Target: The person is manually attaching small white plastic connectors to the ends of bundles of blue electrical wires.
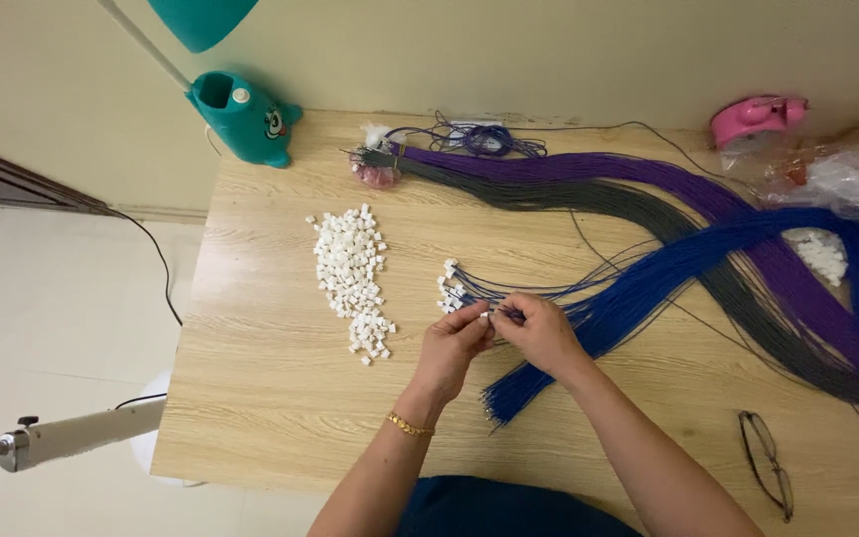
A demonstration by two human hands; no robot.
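Observation:
My left hand (454, 343) pinches a small white plastic connector (483, 316) at its fingertips. Touching it, my right hand (539, 328) pinches the end of a thin blue wire (515, 310). A gold bracelet circles my left wrist. Just beyond the hands lie several blue wires that have white connectors (449, 288) on their ends. A loose pile of white connectors (352, 273) lies to the left of my hands. A thick bundle of blue wires (648, 283) runs from the right to below my right hand.
Purple (589, 167) and grey wire bundles (589, 197) cross the wooden table (270, 398) toward the right. A teal lamp base (243, 117) stands back left. A pink tape dispenser (756, 117) and plastic bags sit back right. Eyeglasses (768, 462) lie front right.

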